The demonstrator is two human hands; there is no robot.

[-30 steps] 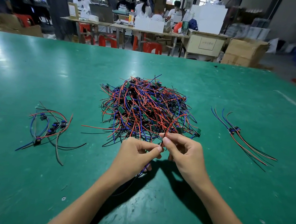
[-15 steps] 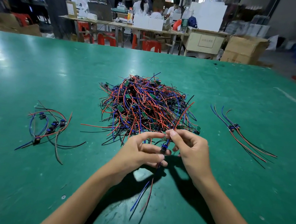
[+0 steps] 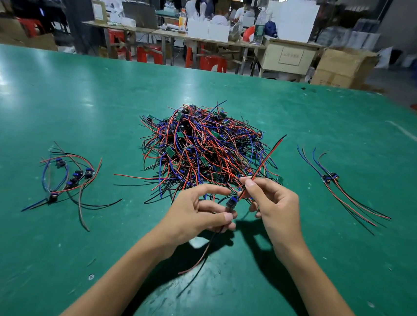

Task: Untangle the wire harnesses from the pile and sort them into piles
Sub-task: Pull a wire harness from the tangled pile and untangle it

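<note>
Between both hands, one harness (image 3: 232,203) now hangs clear of the pile (image 3: 203,152), freed since a second ago. Left fingers (image 3: 226,217) pinch its lower wires; right fingers (image 3: 249,183) pinch its upper wires. It is ready for sorting.

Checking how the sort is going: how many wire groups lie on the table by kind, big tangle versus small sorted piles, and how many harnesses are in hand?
Big tangle: 1
Sorted piles: 2, left pile and right pile
Held harness: 1, pinched by left hand and right hand
Total: 4
</note>
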